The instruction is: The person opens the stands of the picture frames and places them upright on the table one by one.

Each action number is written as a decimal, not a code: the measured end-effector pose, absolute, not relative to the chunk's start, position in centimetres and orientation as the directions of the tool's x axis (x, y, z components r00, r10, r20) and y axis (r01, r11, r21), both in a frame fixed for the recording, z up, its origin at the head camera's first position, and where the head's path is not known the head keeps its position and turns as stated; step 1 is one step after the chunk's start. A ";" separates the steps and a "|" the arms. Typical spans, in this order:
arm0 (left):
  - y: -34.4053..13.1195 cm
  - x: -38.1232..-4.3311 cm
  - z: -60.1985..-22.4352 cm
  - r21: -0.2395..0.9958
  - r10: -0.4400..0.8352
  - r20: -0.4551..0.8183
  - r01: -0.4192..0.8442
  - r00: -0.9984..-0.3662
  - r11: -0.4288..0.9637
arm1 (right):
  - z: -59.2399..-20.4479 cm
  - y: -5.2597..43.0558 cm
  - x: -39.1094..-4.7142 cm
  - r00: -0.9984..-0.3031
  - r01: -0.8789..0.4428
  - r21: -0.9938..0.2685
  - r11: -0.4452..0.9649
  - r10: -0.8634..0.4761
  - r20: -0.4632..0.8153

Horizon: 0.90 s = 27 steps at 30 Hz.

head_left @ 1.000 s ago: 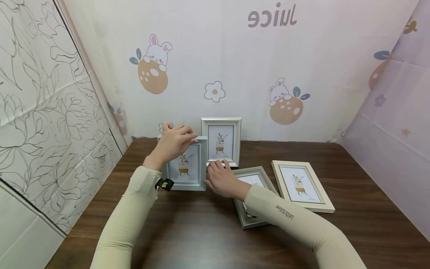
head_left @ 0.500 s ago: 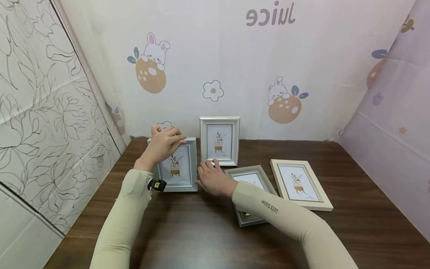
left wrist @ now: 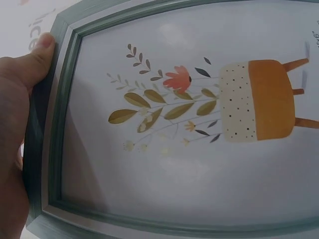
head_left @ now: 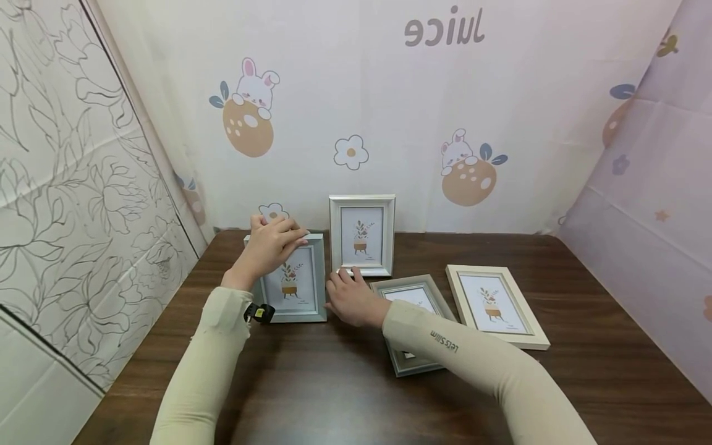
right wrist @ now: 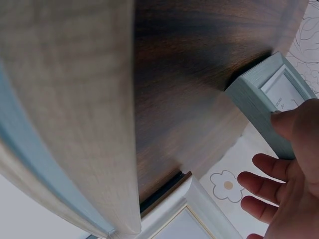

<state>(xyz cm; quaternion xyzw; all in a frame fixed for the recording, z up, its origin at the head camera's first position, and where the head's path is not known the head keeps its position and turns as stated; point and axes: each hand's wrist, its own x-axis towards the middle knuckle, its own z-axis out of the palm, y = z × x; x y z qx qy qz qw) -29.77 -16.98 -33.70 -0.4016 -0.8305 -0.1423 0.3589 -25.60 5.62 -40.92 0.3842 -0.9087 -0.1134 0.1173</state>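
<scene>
On a dark wooden table (head_left: pixel 311 389), a blue-gray frame (head_left: pixel 292 293) stands left of a white frame (head_left: pixel 362 238). A person's left hand (head_left: pixel 269 244) grips the blue-gray frame's top edge; the right hand (head_left: pixel 355 300), fingers (right wrist: pixel 261 188) loosely parted, touches its side by thumb (right wrist: pixel 293 123).

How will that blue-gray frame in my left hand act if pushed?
The blue-gray frame would probably stay stiff, given its thick, squared border. Standing on a narrow edge, it could tip if unsupported. It may slide, as the table looks smooth.
</scene>
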 end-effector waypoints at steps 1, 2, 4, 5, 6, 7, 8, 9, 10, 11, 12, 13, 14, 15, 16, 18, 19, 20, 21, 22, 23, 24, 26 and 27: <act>-17.0 -29.7 -33.7 -0.052 0.565 0.711 0.770 -0.419 0.636 | -40.9 5.6 -25.6 -0.677 -0.669 0.303 0.678 -0.725 0.127; -17.0 -29.7 -33.7 -0.053 0.566 0.710 0.769 -0.419 0.636 | -41.0 5.7 -25.6 -0.675 -0.668 0.306 0.678 -0.726 0.134; -17.0 -29.6 -33.7 -0.052 0.567 0.707 0.768 -0.424 0.639 | -41.0 5.7 -25.5 -0.672 -0.667 0.311 0.677 -0.727 0.141; -17.0 -29.6 -33.8 -0.051 0.567 0.706 0.767 -0.426 0.640 | -41.0 5.7 -25.5 -0.672 -0.667 0.311 0.677 -0.727 0.142; -17.0 -29.6 -33.7 -0.051 0.566 0.704 0.765 -0.428 0.642 | -41.0 5.7 -25.5 -0.670 -0.668 0.309 0.677 -0.727 0.146; -17.0 -29.6 -33.7 -0.050 0.565 0.704 0.764 -0.430 0.644 | -41.0 5.7 -25.5 -0.672 -0.668 0.306 0.679 -0.726 0.144; -17.0 -29.5 -33.7 -0.049 0.565 0.703 0.763 -0.432 0.645 | -41.1 5.7 -25.6 -0.675 -0.668 0.302 0.680 -0.725 0.139; -17.0 -29.5 -33.7 -0.049 0.564 0.704 0.763 -0.431 0.644 | -41.1 5.7 -25.6 -0.676 -0.669 0.300 0.680 -0.724 0.134; -17.0 -29.5 -33.7 -0.048 0.565 0.704 0.764 -0.431 0.643 | -41.0 5.7 -25.6 -0.680 -0.668 0.296 0.683 -0.722 0.130; -17.0 -29.5 -33.7 -0.049 0.566 0.704 0.766 -0.429 0.642 | -41.0 5.8 -25.7 -0.683 -0.669 0.287 0.686 -0.719 0.126; -16.9 -29.5 -33.7 -0.050 0.566 0.705 0.766 -0.427 0.640 | -40.9 5.8 -25.7 -0.686 -0.670 0.278 0.689 -0.717 0.122; -16.9 -29.5 -33.6 -0.050 0.567 0.705 0.768 -0.426 0.639 | -40.8 5.9 -25.7 -0.691 -0.670 0.268 0.692 -0.714 0.116; -16.9 -29.4 -33.6 -0.051 0.568 0.706 0.769 -0.423 0.637 | -40.7 6.0 -25.7 -0.693 -0.672 0.255 0.696 -0.711 0.114; -16.9 -29.4 -33.6 -0.053 0.568 0.707 0.770 -0.421 0.636 | -40.6 6.1 -25.7 -0.696 -0.673 0.242 0.699 -0.709 0.112; -16.9 -29.4 -33.6 -0.053 0.568 0.708 0.770 -0.420 0.635 | -40.5 6.3 -25.8 -0.700 -0.674 0.228 0.703 -0.706 0.109; -16.9 -29.3 -33.7 -0.058 0.566 0.712 0.768 -0.416 0.638 | -40.4 6.7 -25.8 -0.708 -0.672 0.213 0.710 -0.700 0.099; -16.9 -29.3 -33.8 -0.063 0.564 0.716 0.766 -0.412 0.639 | -40.3 7.0 -25.9 -0.713 -0.669 0.207 0.714 -0.695 0.091; -16.8 -29.3 -33.8 -0.069 0.563 0.719 0.764 -0.407 0.642 | -40.2 7.3 -25.9 -0.717 -0.667 0.206 0.716 -0.692 0.086; -16.8 -29.3 -33.9 -0.075 0.559 0.724 0.760 -0.403 0.645 | -40.1 7.6 -25.9 -0.720 -0.665 0.205 0.718 -0.689 0.081; -16.8 -29.3 -34.0 -0.081 0.555 0.729 0.755 -0.400 0.651 | -40.0 7.9 -26.0 -0.721 -0.663 0.207 0.719 -0.688 0.081; -16.7 -29.2 -34.0 -0.087 0.550 0.735 0.749 -0.397 0.657 | -40.0 8.3 -26.0 -0.722 -0.662 0.212 0.719 -0.688 0.080; -16.6 -29.2 -34.1 -0.092 0.545 0.741 0.744 -0.393 0.662 | -39.8 8.7 -26.0 -0.722 -0.661 0.216 0.718 -0.688 0.079; -16.3 -29.1 -34.0 -0.095 0.535 0.749 0.735 -0.391 0.671 | -39.6 9.5 -26.0 -0.718 -0.665 0.214 0.715 -0.692 0.081; -16.2 -29.0 -34.0 -0.093 0.529 0.752 0.732 -0.392 0.675 | -39.5 9.9 -26.0 -0.716 -0.667 0.212 0.714 -0.693 0.083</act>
